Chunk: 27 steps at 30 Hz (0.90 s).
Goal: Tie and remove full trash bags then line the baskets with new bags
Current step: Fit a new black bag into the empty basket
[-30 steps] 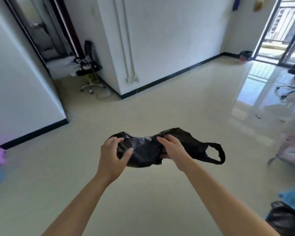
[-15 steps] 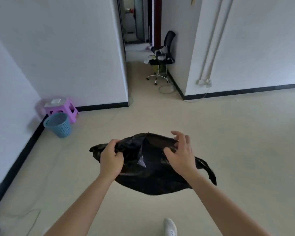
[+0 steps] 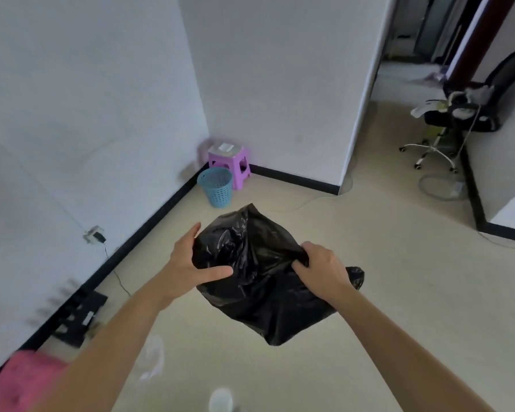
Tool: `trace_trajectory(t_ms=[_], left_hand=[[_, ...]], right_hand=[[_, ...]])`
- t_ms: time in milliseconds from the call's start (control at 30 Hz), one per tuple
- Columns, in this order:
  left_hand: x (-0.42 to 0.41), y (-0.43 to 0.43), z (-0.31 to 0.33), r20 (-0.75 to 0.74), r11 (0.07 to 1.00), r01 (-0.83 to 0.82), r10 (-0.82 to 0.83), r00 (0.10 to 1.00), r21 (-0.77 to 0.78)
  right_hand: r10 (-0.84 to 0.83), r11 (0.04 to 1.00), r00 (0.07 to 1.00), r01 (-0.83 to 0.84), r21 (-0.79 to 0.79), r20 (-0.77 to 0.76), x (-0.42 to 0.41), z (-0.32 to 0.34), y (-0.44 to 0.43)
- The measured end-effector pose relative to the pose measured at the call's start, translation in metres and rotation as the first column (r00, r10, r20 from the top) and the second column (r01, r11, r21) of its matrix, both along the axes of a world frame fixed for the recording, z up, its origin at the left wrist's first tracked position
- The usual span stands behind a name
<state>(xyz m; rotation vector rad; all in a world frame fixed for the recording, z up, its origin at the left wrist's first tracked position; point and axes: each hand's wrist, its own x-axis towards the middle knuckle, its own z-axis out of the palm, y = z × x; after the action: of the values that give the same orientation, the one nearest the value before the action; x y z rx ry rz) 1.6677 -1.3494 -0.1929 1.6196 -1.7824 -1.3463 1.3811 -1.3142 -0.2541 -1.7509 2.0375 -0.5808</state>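
black bag [image 3: 259,281] mid-air above floor. left hand [image 3: 188,263]: thumb across front, fingers behind, clamping edge. right hand [image 3: 321,269]: fingers curled round bunched edge. blue basket [image 3: 216,187] in corner, well apart.

Both my bare forearms are reaching out ahead of me, coming in from the bottom corners of the head view and converging toward the middle. My left grip [image 3: 188,263] is pinching the black bag [image 3: 259,298], thumb lying straight across its front and fingers reaching up behind its edge. My right grip [image 3: 321,269], knuckles up, is clenching a bunched fold of the same bag, fingers curled under.
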Motion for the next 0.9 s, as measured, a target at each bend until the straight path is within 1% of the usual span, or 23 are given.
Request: trace_trajectory(t_ms=[33,67,100,133,167,233,300,367,433,467,533,600,633,700,767,800,833,867,900], left_hand=[[0.004,-0.011,-0.001,0.096,0.994,-0.071,0.079,0.992,-0.087],[0.011,-0.027,-0.003,0.212,0.976,-0.122,0.160,0.964,-0.182],[0.020,-0.047,-0.007,0.319,0.953,-0.158,0.238,0.917,-0.259],[0.027,-0.067,-0.011,0.392,0.933,-0.177,0.297,0.871,-0.314],[0.034,-0.090,-0.014,0.432,0.911,-0.187,0.345,0.833,-0.367],[0.047,-0.136,-0.018,0.466,0.845,-0.162,0.429,0.774,-0.509],[0.053,-0.180,-0.020,0.489,0.768,-0.076,0.477,0.730,-0.635],[0.049,-0.222,-0.019,0.529,0.729,0.005,0.492,0.691,-0.685],[0.042,-0.267,-0.018,0.582,0.734,0.073,0.469,0.664,-0.675],[0.039,-0.292,-0.018,0.621,0.765,0.103,0.427,0.657,-0.636],[0.034,-0.338,-0.025,0.701,0.864,0.161,0.264,0.663,-0.477],[0.029,-0.377,-0.038,0.747,0.921,0.214,0.112,0.656,-0.326],[0.026,-0.397,-0.045,0.777,0.926,0.247,0.074,0.625,-0.287],[0.022,-0.437,-0.058,0.855,0.914,0.327,0.038,0.518,-0.239],[0.020,-0.483,-0.069,0.906,0.908,0.370,0.026,0.423,-0.198],[0.019,-0.508,-0.071,0.919,0.910,0.373,0.020,0.395,-0.180],[0.018,-0.535,-0.072,0.924,0.913,0.372,0.016,0.382,-0.169],[0.015,-0.563,-0.073,0.918,0.917,0.362,0.010,0.396,-0.166],[0.011,-0.590,-0.073,0.894,0.928,0.331,0.003,0.448,-0.170]], right_hand=[[0.016,1.000,1.000,-0.016,-0.021,-0.003,0.007,0.001,-0.017],[0.039,0.999,0.999,-0.039,-0.030,-0.005,0.016,0.001,-0.039],[0.073,0.997,0.997,-0.073,-0.040,-0.009,0.026,-0.002,-0.068],[0.101,0.994,0.995,-0.102,-0.044,-0.019,0.037,-0.004,-0.095],[0.123,0.991,0.992,-0.124,-0.049,-0.032,0.047,-0.005,-0.123],[0.155,0.985,0.986,-0.159,-0.062,-0.068,0.067,-0.003,-0.176],[0.165,0.982,0.981,-0.173,-0.075,-0.098,0.082,0.002,-0.227],[0.195,0.976,0.974,-0.205,-0.078,-0.114,0.091,0.010,-0.274],[0.271,0.958,0.960,-0.276,-0.072,-0.076,0.096,0.020,-0.315],[0.310,0.949,0.951,-0.310,-0.061,-0.017,0.098,0.026,-0.336],[0.340,0.940,0.935,-0.337,-0.040,0.102,0.097,0.032,-0.372],[0.315,0.949,0.941,-0.314,-0.029,0.124,0.089,0.031,-0.409],[0.303,0.953,0.946,-0.301,-0.030,0.113,0.083,0.029,-0.428],[0.274,0.962,0.960,-0.274,-0.009,0.047,0.066,0.024,-0.470],[0.233,0.971,0.971,-0.230,0.072,-0.046,0.048,0.018,-0.515],[0.227,0.966,0.972,-0.218,0.139,-0.057,0.041,0.014,-0.540],[0.243,0.948,0.970,-0.231,0.220,-0.030,0.033,0.011,-0.567],[0.277,0.914,0.961,-0.272,0.303,0.025,0.026,0.007,-0.595],[0.311,0.868,0.946,-0.323,0.377,0.094,0.021,0.004,-0.622]])
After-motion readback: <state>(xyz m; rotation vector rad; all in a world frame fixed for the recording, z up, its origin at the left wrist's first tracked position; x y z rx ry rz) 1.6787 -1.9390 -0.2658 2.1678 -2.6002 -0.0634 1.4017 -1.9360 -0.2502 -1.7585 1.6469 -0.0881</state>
